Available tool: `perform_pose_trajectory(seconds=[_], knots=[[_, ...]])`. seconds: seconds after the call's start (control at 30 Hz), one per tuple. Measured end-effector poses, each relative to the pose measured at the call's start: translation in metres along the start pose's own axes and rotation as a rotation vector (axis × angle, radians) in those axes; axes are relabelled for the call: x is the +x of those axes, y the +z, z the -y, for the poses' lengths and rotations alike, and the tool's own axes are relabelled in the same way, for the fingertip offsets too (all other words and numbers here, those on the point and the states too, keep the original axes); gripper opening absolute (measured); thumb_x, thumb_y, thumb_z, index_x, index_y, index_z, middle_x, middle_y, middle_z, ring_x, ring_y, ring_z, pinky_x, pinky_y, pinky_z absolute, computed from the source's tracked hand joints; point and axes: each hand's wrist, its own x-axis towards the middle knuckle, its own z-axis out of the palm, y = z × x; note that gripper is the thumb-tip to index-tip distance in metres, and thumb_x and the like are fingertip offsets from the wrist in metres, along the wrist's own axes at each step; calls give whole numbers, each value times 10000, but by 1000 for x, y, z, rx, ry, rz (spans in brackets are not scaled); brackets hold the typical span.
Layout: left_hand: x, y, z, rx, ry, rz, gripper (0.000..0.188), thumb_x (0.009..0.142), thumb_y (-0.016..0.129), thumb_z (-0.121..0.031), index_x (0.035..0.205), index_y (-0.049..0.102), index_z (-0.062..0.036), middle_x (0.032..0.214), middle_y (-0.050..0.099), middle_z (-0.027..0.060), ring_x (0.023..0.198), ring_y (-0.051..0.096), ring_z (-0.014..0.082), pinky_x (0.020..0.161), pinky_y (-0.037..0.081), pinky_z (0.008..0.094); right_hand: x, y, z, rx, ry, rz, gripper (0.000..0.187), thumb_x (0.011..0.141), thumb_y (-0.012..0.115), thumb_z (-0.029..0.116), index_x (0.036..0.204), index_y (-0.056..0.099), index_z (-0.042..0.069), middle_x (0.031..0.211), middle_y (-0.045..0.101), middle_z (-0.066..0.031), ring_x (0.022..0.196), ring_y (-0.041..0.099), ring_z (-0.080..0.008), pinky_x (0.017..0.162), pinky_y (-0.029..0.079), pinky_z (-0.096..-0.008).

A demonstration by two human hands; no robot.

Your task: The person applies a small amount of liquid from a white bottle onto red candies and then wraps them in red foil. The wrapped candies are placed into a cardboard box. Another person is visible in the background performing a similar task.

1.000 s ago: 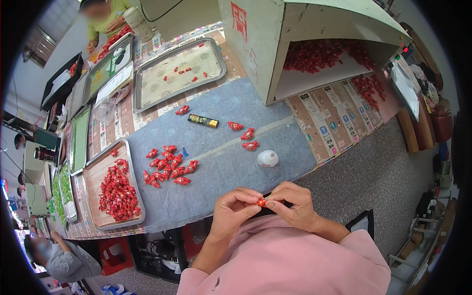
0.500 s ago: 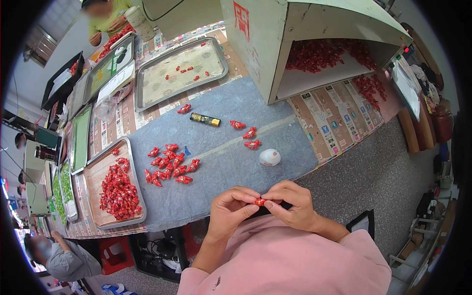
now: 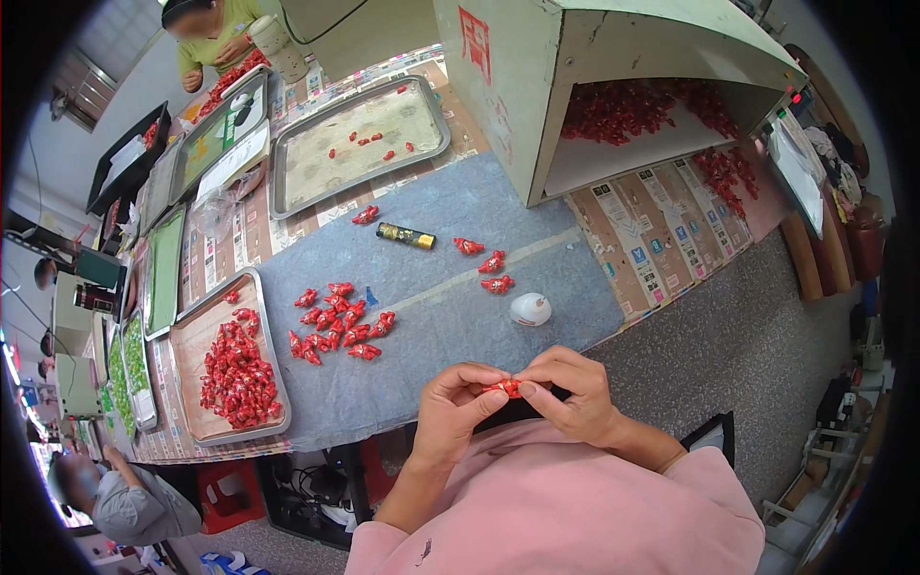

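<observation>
My left hand [image 3: 450, 402] and my right hand [image 3: 573, 395] meet in front of my pink top, just off the near edge of the blue cloth. Both sets of fingertips pinch one small glossy red piece [image 3: 509, 387] with light and gold marks, lumpy in shape; fingers cover part of it. On the cloth beyond my hands stands a small white squeeze bottle [image 3: 530, 309]. Farther up lie a few like red pieces [image 3: 493, 261] and a black-and-gold cylinder [image 3: 406, 236]. A loose group of red pieces [image 3: 335, 328] lies on the cloth to the left.
At the left a metal tray [image 3: 281, 374] holds a heap of red pieces. A bigger tray [image 3: 364, 105] behind has several tiny red bits. A pale metal box [image 3: 498, 105], open in front, contains many red pieces. Other people [image 3: 144, 498] sit at the far left and far back.
The red piece has turned a little between my fingertips and more of it shows. My hands stay together in the same place. The whole view has shifted slightly.
</observation>
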Motion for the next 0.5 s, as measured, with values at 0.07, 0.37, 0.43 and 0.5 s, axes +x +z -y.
perform_pose_trajectory(seconds=[0.07, 0.37, 0.43, 0.5], knots=[[0, 0, -1, -38, -25, 1, 186, 799, 708, 70, 955, 653, -15, 1003, 666, 126, 919, 647, 190, 847, 534, 310, 1, 0, 0, 12, 19, 3, 105, 817, 720, 37, 919, 705, 15, 851, 658, -103, 672, 649, -158, 577, 508, -256], [1, -1, -2, -116, -69, 20, 168, 818, 692, 72, 965, 659, -2, 982, 670, 122, 911, 657, 183, 826, 550, 297, -1, 3, 1, 49, 33, -54, 57, 843, 702, 56, 881, 702, 13, 806, 654, -92, 659, 600, -143, 585, 474, -257], [2, -2, -1, -102, -56, 15, 163, 810, 700, 64, 952, 659, -6, 969, 672, 136, 890, 666, 206, 815, 559, 318, -1, 4, 2, 33, 25, -63, 52, 841, 703, 56, 867, 696, 12, 801, 655, -96, 661, 603, -160, 589, 476, -267], [1, 0, -3, -52, -33, 10, 158, 803, 703, 70, 938, 670, -4, 966, 674, 138, 890, 667, 209, 817, 561, 322, -2, 6, 0, -3, -46, -80, 58, 832, 701, 33, 881, 688, 5, 801, 648, -109, 641, 609, -178, 560, 477, -276]])
